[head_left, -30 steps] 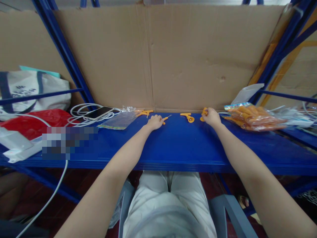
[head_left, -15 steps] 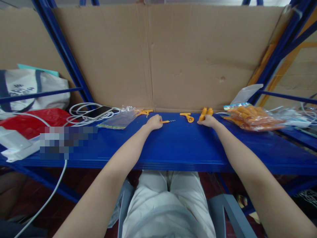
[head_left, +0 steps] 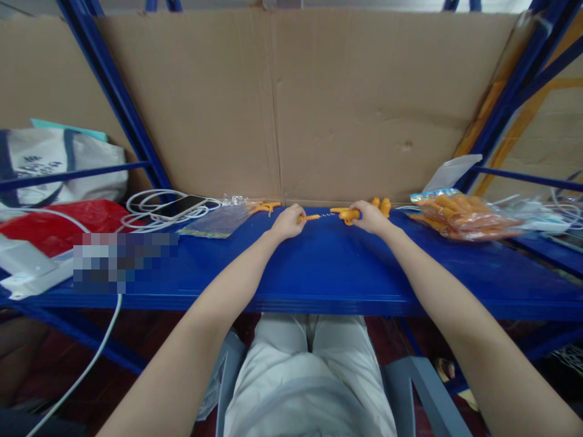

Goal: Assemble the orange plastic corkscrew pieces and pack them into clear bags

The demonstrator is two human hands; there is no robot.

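My left hand (head_left: 286, 223) is closed around one end of an orange threaded corkscrew (head_left: 312, 217), whose thin metal spiral points right. Facing it, my right hand (head_left: 370, 218) pinches a short orange cylinder (head_left: 348, 215), lying level, with its end close to the spiral's tip; I cannot tell whether they touch. Partly hidden behind that cylinder lies an orange T-shaped piece (head_left: 337, 210). More orange cylinders (head_left: 386, 206) lie just beyond my right hand. Left of my left hand, other orange handle-like parts (head_left: 268, 207) rest by a clear plastic bag (head_left: 218, 223).
A bag of orange parts (head_left: 464, 215) lies on the right of the blue table (head_left: 337, 273). To the left are a phone (head_left: 180, 207), coiled white cable (head_left: 136, 200), a red bag (head_left: 68, 221) and a power strip (head_left: 40, 273). Cardboard (head_left: 337, 109) stands behind.
My right hand has picked up one orange cylinder and brought it left, toward the corkscrew. My left hand has shifted slightly right and up with the corkscrew.
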